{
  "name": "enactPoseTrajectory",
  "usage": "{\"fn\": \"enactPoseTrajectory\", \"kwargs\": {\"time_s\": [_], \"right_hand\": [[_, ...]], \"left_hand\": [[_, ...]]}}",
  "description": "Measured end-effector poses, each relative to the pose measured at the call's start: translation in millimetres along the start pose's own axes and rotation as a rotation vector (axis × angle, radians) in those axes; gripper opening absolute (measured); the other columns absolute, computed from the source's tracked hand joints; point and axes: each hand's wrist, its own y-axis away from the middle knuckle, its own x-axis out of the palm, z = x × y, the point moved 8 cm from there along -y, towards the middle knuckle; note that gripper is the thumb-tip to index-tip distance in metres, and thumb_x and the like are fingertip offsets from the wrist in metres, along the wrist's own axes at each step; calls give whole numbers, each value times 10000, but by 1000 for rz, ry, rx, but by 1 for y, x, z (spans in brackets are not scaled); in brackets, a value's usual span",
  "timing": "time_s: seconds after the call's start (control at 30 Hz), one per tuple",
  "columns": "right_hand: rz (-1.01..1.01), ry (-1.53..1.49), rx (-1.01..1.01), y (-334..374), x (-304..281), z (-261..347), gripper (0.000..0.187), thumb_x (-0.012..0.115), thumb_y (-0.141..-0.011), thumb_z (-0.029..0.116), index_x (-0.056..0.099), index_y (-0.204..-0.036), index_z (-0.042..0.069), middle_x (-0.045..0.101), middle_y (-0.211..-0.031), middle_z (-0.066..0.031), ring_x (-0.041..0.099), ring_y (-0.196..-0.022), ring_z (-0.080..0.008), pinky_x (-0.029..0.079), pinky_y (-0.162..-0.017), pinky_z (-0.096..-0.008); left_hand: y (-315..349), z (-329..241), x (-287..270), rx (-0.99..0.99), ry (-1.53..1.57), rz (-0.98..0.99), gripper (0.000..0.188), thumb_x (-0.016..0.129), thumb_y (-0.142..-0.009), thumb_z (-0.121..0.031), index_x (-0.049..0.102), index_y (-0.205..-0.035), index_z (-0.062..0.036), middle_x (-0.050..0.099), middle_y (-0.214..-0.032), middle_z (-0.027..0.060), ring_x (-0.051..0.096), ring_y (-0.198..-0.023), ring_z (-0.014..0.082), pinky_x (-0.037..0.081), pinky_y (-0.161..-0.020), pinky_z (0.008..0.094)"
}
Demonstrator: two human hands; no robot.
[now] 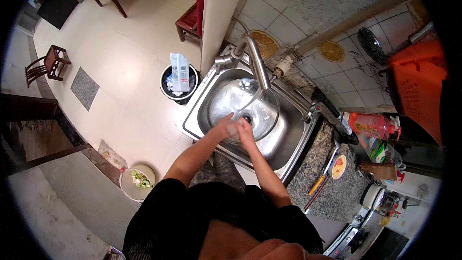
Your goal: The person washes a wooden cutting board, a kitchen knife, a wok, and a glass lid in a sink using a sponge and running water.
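My left hand (224, 127) and my right hand (245, 131) meet over the near side of a steel sink (284, 151). Both are closed around something pale, partly hidden by the fingers and too small to name. Just beyond them, the curved silver faucet (260, 70) sends a thin stream of water down close to my fingers. A clear round bowl (277, 110) sits in the basin beneath my hands, its rim showing as a thin circle. The dark drain (247, 118) is visible beside my right hand.
Left of the sink stands a lined bin (166, 86) with a plastic package in it. A white bucket (130, 193) holds green scraps. On the right counter lie a yellow-handled knife (316, 184), chopsticks (315, 195) and a small bowl (339, 167). A pink bottle (373, 126) stands farther right.
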Motion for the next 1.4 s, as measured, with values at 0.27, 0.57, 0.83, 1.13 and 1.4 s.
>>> {"fn": "enactPoseTrajectory", "kwargs": {"time_s": [0.27, 0.57, 0.83, 1.13, 1.4], "right_hand": [[-477, 510, -135, 6, -89, 9, 249, 403, -846, 226, 440, -813, -19, 491, -643, -205, 488, -592, -298, 391, -576, -371], [-333, 420, -102, 22, -142, 26, 191, 488, -830, 228, 472, -799, 40, 460, -627, -37, 429, -589, -99, 354, -530, -241], [-368, 478, -225, 54, -161, 71, 203, 453, -844, 227, 456, -798, 29, 486, -654, -74, 464, -607, -153, 387, -571, -289], [-315, 179, -255, 34, -162, 84, 166, 433, -854, 205, 442, -794, 51, 391, -657, 15, 362, -589, -81, 319, -516, -236], [-143, 210, -247, 25, -122, 134, 173, 455, -851, 212, 493, -768, 65, 439, -677, 26, 394, -645, -64, 344, -595, -207]], "left_hand": [[7, 22, 49, 205, -627, -25, 352, 531, -744, -314, 501, -1039, -125, 557, -962, 61, 537, -884, 215, 413, -790, 381], [7, -111, 18, 99, -302, -373, 318, 466, -807, -219, 448, -1078, -54, 492, -996, 122, 528, -831, 281, 473, -708, 366], [6, -185, 35, 90, 97, -295, 167, 397, -820, -101, 492, -867, 28, 582, -781, 124, 584, -704, 234, 508, -646, 345], [-7, -192, 66, 154, -110, -186, 277, 425, -849, -231, 470, -953, 22, 561, -835, 141, 573, -764, 237, 494, -689, 377], [28, 28, 154, -451, 8, 80, 854, 624, -601, -564, 321, -1186, -20, 363, -1190, 212, 390, -1076, 370, 339, -861, 546]]}}
